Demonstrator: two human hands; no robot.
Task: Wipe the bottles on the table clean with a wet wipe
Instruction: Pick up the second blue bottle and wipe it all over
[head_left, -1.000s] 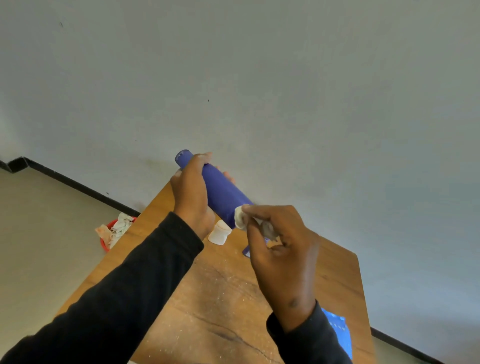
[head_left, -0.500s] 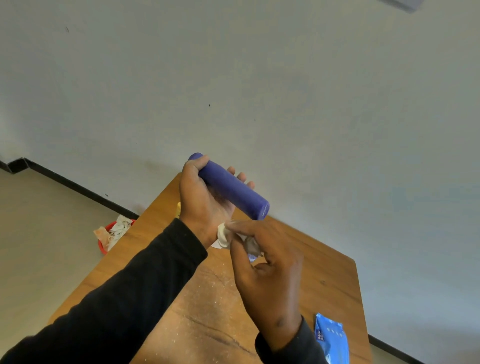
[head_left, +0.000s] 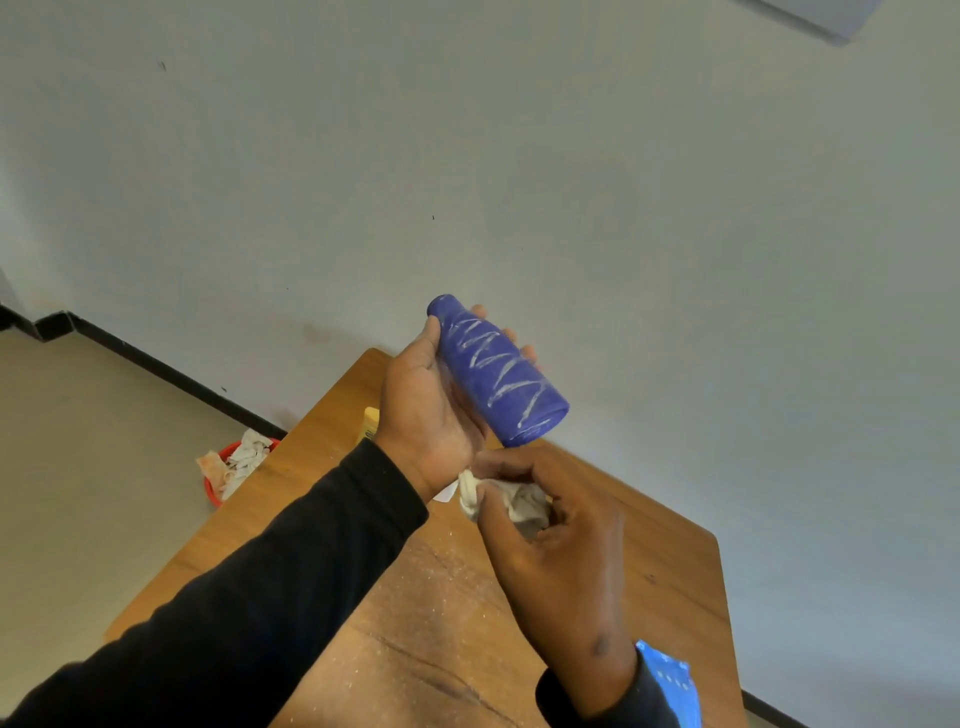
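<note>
My left hand (head_left: 423, 410) holds a blue bottle (head_left: 501, 374) in the air above the wooden table (head_left: 665, 561), lying slanted with its narrow end up and to the left. White zigzag marks run along the side that faces me. Just below the bottle's lower end, my right hand (head_left: 556, 540) pinches a crumpled white wet wipe (head_left: 511, 501) between thumb and fingers. The wipe is not touching the bottle.
A yellowish bottle (head_left: 370, 423) peeks out behind my left wrist on the table. A small white object (head_left: 447, 492) shows below that wrist. A blue wipe pack (head_left: 670, 680) lies at the table's near right. On the floor at left, a red bin (head_left: 221, 475) holds used wipes.
My left hand has turned the bottle, so the side with white zigzag marks now faces me. The right hand with the wipe has dropped away from the bottle's end.
</note>
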